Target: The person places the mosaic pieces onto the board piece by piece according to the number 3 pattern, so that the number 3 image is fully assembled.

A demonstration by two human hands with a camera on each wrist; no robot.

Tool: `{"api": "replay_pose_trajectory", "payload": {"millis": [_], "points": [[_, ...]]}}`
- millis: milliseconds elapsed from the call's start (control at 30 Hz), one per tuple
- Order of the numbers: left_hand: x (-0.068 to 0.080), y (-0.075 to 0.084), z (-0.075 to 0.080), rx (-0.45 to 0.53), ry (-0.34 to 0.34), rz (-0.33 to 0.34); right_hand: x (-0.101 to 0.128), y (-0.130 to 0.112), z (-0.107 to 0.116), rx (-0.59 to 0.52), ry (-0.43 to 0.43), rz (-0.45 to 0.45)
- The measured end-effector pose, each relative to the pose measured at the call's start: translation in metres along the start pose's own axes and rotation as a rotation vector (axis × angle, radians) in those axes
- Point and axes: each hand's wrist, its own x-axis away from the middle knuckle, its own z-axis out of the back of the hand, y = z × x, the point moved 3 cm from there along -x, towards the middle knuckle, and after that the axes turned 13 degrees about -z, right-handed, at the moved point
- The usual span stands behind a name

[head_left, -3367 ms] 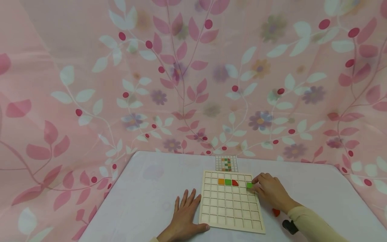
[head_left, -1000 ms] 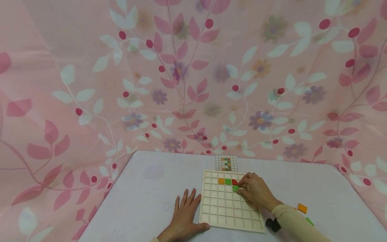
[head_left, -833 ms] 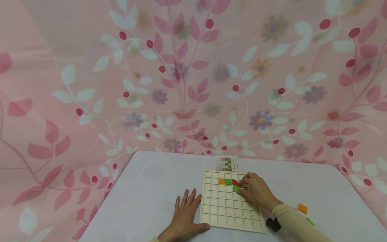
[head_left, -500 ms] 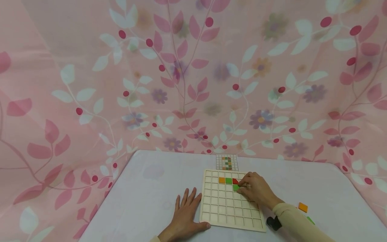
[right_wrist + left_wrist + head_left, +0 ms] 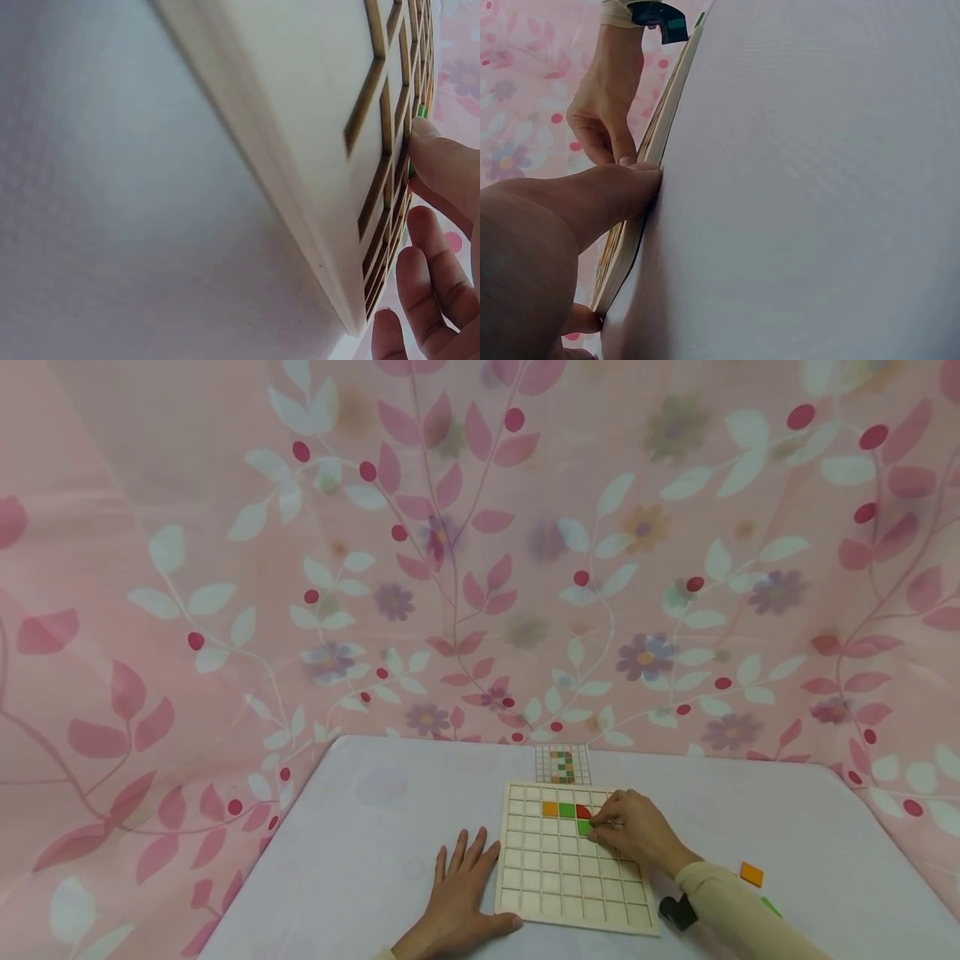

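A pale wooden grid board [image 5: 558,885] lies on the table. In its upper rows sit an orange square tile [image 5: 551,810], a green square tile [image 5: 567,811] and a red quarter-round tile [image 5: 582,812]. My right hand [image 5: 640,832] pinches a second green square tile [image 5: 584,828] at the cell just below the red one; in the right wrist view the thumb covers most of this tile [image 5: 422,111]. My left hand [image 5: 461,893] lies with fingers spread at the board's left edge, its thumb near the front corner. The left wrist view shows that thumb [image 5: 607,196] against the board's side.
Behind the board lies a printed pattern card [image 5: 543,766] with coloured squares on a grid. An orange tile [image 5: 752,874] and a partly hidden green tile [image 5: 771,907] lie right of the right sleeve [image 5: 738,906]. A black device [image 5: 678,912] sits under the right wrist.
My right hand has brought the green tile leftward from the board's right side to the cell under the red tile. Over the last second it stays there. The left hand has not moved.
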Motion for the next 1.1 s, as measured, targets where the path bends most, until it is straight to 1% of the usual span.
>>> {"api": "replay_pose_trajectory", "payload": {"millis": [200, 367, 567, 667, 900, 1000, 1100], "points": [[0.000, 0.000, 0.000, 0.004, -0.002, 0.006, 0.001, 0.000, 0.000, 0.006, 0.016, 0.024], [0.001, 0.000, 0.000, 0.001, 0.002, -0.007, 0.001, 0.000, 0.000, 0.005, 0.022, 0.014], [0.001, 0.000, 0.000, -0.002, 0.006, -0.006, 0.001, 0.000, 0.000, -0.012, 0.034, -0.005], [0.002, 0.000, 0.000, -0.006, 0.010, -0.008, 0.002, 0.000, -0.001, -0.036, 0.031, -0.016], [0.001, 0.001, 0.000, -0.004, 0.011, -0.008, 0.006, 0.002, 0.003, -0.139, 0.024, -0.029], [0.001, 0.000, 0.000, 0.003, 0.005, 0.001, 0.008, 0.005, 0.007, -0.135, 0.033, -0.040], [0.001, 0.000, 0.000, 0.006, 0.000, 0.005, 0.009, 0.012, 0.013, -0.103, 0.026, -0.070]]}}
